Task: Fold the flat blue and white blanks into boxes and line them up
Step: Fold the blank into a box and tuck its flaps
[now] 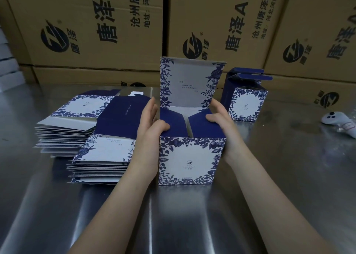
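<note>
A blue and white box (189, 163) stands upright on the steel table in the middle, its lid panel raised at the back. My left hand (152, 122) grips its left side, the thumb pressing the left dark blue flap inward. My right hand (219, 118) grips the right side, the thumb on the right dark blue flap. Both flaps tilt in over the open top. Two stacks of flat blanks (92, 138) lie to the left. Another folded box (245, 101) with its top open stands at the back right.
Large brown cartons (115, 28) wall off the back of the steel table (279, 167). A white handheld controller (339, 122) lies at the right edge. White boxes are stacked at the far left.
</note>
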`<state>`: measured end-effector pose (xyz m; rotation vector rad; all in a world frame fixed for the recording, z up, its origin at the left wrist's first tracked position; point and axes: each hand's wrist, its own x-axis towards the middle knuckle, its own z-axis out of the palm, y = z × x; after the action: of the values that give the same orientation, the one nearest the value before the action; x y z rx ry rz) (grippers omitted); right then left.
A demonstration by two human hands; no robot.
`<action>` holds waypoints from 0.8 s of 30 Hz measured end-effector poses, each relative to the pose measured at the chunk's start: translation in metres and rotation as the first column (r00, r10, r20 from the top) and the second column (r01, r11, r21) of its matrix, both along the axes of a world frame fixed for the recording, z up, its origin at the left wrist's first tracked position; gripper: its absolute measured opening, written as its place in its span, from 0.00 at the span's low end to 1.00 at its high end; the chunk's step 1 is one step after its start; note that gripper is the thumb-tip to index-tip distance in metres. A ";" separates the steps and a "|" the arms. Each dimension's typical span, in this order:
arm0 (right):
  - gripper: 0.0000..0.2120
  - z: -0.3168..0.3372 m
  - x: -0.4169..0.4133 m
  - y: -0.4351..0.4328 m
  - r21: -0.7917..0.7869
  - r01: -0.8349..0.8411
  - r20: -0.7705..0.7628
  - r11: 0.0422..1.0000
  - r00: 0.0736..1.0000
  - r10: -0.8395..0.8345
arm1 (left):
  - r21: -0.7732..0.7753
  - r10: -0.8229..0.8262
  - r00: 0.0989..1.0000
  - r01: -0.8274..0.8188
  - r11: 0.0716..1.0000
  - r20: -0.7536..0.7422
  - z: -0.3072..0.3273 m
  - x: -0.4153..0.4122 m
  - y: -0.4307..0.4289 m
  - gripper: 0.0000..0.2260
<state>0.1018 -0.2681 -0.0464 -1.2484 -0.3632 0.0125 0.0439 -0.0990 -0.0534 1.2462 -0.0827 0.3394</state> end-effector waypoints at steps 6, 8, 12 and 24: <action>0.11 -0.001 -0.005 0.001 0.043 0.004 -0.033 0.999 0.999 -0.003 | 0.022 0.026 0.997 -0.028 0.999 0.078 0.001 -0.001 -0.001 0.32; 0.08 0.002 -0.007 0.002 0.014 0.013 -0.018 1.000 1.000 -0.012 | 0.024 0.035 0.995 -0.038 0.999 0.089 0.001 -0.001 -0.002 0.25; 0.08 0.003 -0.009 0.004 -0.037 0.055 -0.012 0.998 0.998 -0.055 | -0.013 0.050 0.996 -0.049 0.999 0.073 0.004 -0.001 -0.004 0.23; 0.08 0.001 -0.012 0.004 0.140 0.054 0.012 0.989 0.998 -0.057 | -0.096 0.096 0.993 -0.102 0.990 -0.063 0.005 0.001 0.001 0.13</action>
<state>0.0903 -0.2637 -0.0453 -1.1202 -0.3376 -0.0696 0.0452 -0.0981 -0.0489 1.1634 0.0458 0.3889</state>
